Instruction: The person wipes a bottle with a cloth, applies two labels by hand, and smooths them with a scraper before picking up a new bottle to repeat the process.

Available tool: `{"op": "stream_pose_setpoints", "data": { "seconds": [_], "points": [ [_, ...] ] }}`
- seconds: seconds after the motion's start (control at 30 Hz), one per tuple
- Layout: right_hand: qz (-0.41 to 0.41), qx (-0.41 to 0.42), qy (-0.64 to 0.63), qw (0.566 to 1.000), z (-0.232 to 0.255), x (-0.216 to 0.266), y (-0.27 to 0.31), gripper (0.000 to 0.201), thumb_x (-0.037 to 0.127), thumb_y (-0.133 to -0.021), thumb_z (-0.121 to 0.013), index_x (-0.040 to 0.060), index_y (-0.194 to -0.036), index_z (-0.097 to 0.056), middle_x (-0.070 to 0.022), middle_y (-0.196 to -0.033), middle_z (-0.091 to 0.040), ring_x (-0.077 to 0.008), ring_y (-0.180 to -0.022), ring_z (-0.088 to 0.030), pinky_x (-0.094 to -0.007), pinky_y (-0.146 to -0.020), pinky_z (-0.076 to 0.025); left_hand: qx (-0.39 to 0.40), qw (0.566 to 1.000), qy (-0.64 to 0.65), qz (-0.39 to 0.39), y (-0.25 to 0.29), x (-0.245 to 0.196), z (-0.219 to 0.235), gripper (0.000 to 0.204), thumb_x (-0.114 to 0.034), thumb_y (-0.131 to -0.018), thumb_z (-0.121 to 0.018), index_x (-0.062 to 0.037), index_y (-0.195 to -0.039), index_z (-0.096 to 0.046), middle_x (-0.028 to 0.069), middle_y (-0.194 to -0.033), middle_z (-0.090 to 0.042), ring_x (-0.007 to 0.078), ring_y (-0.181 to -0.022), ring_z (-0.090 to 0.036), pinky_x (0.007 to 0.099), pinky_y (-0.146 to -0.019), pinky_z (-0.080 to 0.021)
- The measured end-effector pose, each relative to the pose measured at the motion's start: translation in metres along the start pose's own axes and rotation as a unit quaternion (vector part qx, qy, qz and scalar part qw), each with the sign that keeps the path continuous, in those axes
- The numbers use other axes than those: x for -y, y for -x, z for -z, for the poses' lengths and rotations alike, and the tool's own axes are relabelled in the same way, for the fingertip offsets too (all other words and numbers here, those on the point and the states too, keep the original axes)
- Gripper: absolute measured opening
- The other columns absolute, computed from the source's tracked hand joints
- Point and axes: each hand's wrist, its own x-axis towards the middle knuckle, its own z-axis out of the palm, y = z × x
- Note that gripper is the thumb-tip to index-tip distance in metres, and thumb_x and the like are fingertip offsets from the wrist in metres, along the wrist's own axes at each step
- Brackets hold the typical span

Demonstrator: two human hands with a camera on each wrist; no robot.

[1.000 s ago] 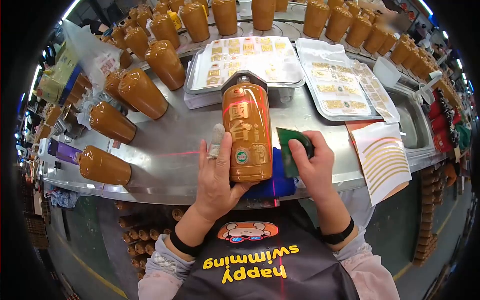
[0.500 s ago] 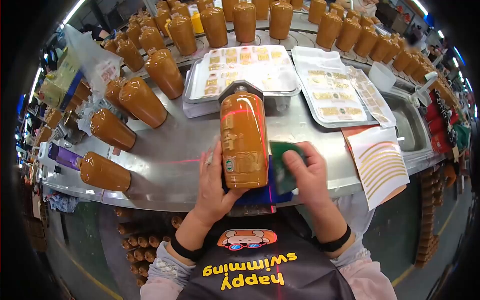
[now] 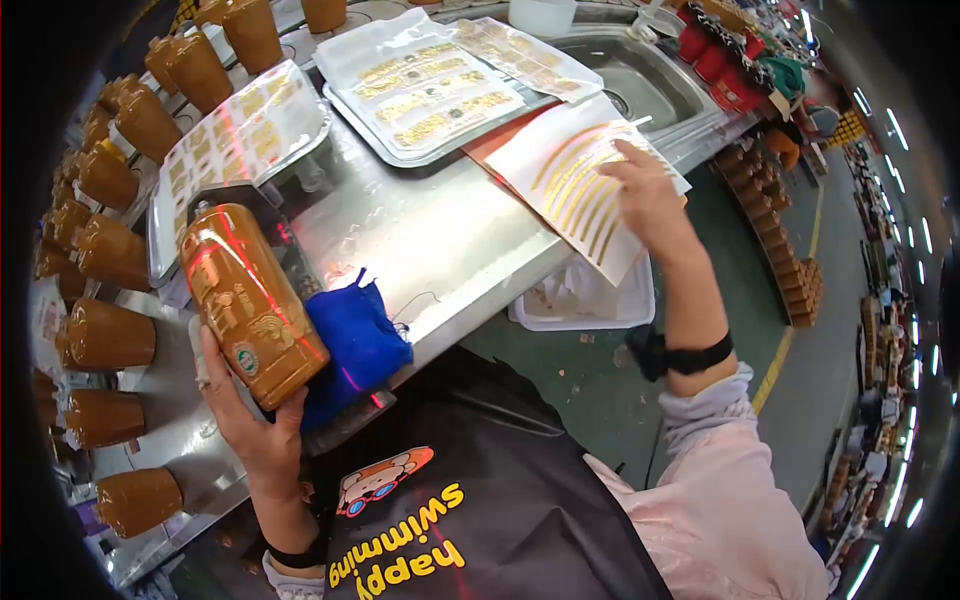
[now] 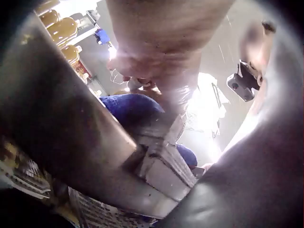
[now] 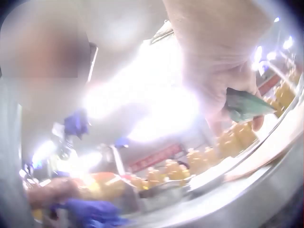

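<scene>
I have the left hand (image 3: pixel 250 430) clamped on the lower end of the brown bottle (image 3: pixel 255 310), neck pointing away from the apron (image 3: pixel 470 480). Right hand (image 3: pixel 650 205), gripping the green scraper (image 5: pixel 247 105), is nearer the gold-strip sheet (image 3: pixel 622 262), well right of the bottle; contact unclear.

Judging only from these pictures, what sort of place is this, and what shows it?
Probably a workshop where bottles are decorated: many matching brown bottles, sheets of gold decals, and a metal workbench.

At upper right, the right hand (image 5: pixel 221 71) pinches a green piece (image 5: pixel 247 104); amber bottles (image 5: pixel 243 136) blur below; blue cloth (image 5: pixel 95 213) sits lower left.
</scene>
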Motion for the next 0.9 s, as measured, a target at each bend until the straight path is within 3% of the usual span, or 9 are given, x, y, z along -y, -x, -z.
{"op": "stream_pose_setpoints", "data": {
  "seconds": [0.1,0.2,0.27,0.37,0.6,0.67,0.77,0.9],
  "points": [
    [-0.045,0.049,0.059,0.996,0.001,-0.05,-0.002,0.047,-0.006,-0.076,-0.051,0.0102,-0.116,-0.069,-0.0193,-0.136,-0.054,-0.0347,-0.128,-0.048,-0.0409,-0.107,-0.04,-0.017,0.996,0.082,0.035,0.005,0.0,-0.011,0.093,-0.047,-0.085,-0.071,0.0014,-0.15,-0.026,0.0202,-0.152,-0.032,0.0339,-0.137,-0.036,0.0415,-0.113,-0.026],
    [-0.018,0.066,0.053,0.996,-0.018,-0.066,-0.024,0.046,-0.005,-0.078,-0.052,0.0117,-0.118,-0.069,-0.0173,-0.137,-0.053,-0.0339,-0.126,-0.049,-0.0417,-0.106,-0.04,-0.032,0.992,0.117,0.037,0.005,-0.003,-0.016,0.092,-0.045,-0.086,-0.07,0.0019,-0.15,-0.025,0.0198,-0.152,-0.033,0.0328,-0.138,-0.036,0.041,-0.113,-0.026],
    [0.01,0.071,0.054,0.996,-0.018,-0.074,-0.027,0.04,-0.004,-0.079,-0.053,0.0111,-0.111,-0.071,-0.0175,-0.132,-0.057,-0.0341,-0.123,-0.051,-0.0409,-0.105,-0.042,-0.027,0.993,0.112,0.031,0.004,-0.003,-0.014,0.092,-0.045,-0.086,-0.07,0.0021,-0.15,-0.024,0.0193,-0.152,-0.033,0.0315,-0.138,-0.036,0.0409,-0.113,-0.026],
    [0.018,0.074,0.028,0.997,0.008,-0.055,-0.011,0.031,-0.004,-0.079,-0.054,0.0084,-0.1,-0.074,-0.0175,-0.123,-0.062,-0.0348,-0.118,-0.055,-0.0391,-0.102,-0.043,-0.027,0.989,0.139,0.043,0.005,-0.002,-0.017,0.092,-0.045,-0.087,-0.07,0.0024,-0.151,-0.022,0.0186,-0.153,-0.032,0.0297,-0.139,-0.034,0.0406,-0.114,-0.025],
    [0.002,0.063,-0.002,0.998,0.018,-0.036,0.052,0.031,-0.005,-0.08,-0.056,0.007,-0.104,-0.071,-0.0174,-0.123,-0.06,-0.0341,-0.117,-0.055,-0.0396,-0.102,-0.043,-0.03,0.989,0.142,0.036,0.008,0.003,-0.021,0.087,-0.048,-0.091,-0.062,-0.0012,-0.152,-0.02,0.0162,-0.153,-0.03,0.0267,-0.138,-0.034,0.0385,-0.113,-0.027],
    [-0.007,0.069,-0.063,0.996,0.024,-0.028,0.051,0.026,0.001,-0.082,-0.058,0.008,-0.103,-0.072,-0.0171,-0.123,-0.061,-0.0337,-0.119,-0.053,-0.0403,-0.103,-0.04,-0.025,0.989,0.141,0.025,0.009,0.007,-0.02,0.085,-0.043,-0.092,-0.063,-0.0015,-0.153,-0.02,0.0159,-0.154,-0.029,0.0266,-0.138,-0.035,0.0382,-0.112,-0.028],
    [-0.001,0.009,-0.037,0.999,0.027,-0.021,0.047,0.027,0.003,-0.081,-0.063,0.0085,-0.105,-0.072,-0.018,-0.125,-0.059,-0.0352,-0.12,-0.051,-0.0411,-0.104,-0.039,-0.03,0.987,0.155,0.035,0.011,0.006,-0.02,0.083,-0.035,-0.092,-0.065,-0.0019,-0.153,-0.02,0.015,-0.154,-0.028,0.0262,-0.137,-0.036,0.0379,-0.112,-0.029],
    [0.049,0.061,-0.048,0.996,0.031,-0.01,0.051,0.017,0.005,-0.079,-0.067,0.0046,-0.096,-0.069,-0.0176,-0.128,-0.057,-0.0363,-0.12,-0.05,-0.0429,-0.103,-0.038,-0.031,0.969,0.221,0.101,0.02,0.008,-0.02,0.082,-0.027,-0.089,-0.068,-0.0022,-0.152,-0.022,0.0136,-0.153,-0.031,0.0259,-0.137,-0.035,0.0381,-0.112,-0.029]
  ]
}}
